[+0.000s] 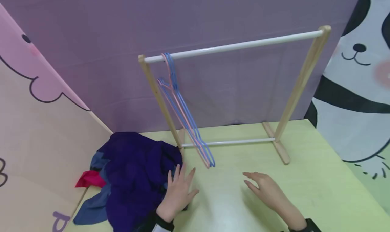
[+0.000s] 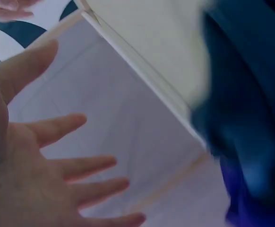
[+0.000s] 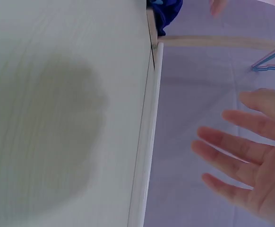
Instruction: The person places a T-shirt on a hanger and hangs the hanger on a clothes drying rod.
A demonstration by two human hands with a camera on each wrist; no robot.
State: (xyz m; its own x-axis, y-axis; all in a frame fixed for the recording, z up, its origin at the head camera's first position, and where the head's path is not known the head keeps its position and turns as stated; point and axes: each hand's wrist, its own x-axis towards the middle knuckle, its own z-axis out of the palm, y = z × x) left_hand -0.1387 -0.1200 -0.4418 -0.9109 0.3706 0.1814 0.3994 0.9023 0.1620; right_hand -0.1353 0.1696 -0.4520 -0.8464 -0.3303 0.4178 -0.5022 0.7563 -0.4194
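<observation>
My left hand (image 1: pixel 178 193) hovers beside the right edge of a heap of dark blue clothes (image 1: pixel 137 171), its fingers spread and holding nothing. In the left wrist view the same hand (image 2: pixel 57 165) has straight, parted fingers, with blurred blue cloth (image 2: pixel 255 94) at the right. Above the tabletop, my right hand (image 1: pixel 268 191) is held out with nothing in it; its fingers are relaxed in the right wrist view. Several pink and blue clothes hangers (image 1: pixel 186 117) hang bunched at the left end of the rack's white top rail (image 1: pixel 243 46), apart from both hands.
The rack's wooden right post (image 1: pixel 301 79) stands on a flat foot (image 1: pixel 277 144), and a low white rail (image 1: pixel 231 143) joins both sides. A red cloth (image 1: pixel 90 179) pokes out of the heap. A purple backdrop (image 1: pixel 213 15) rises behind the pale yellow table (image 1: pixel 317 171).
</observation>
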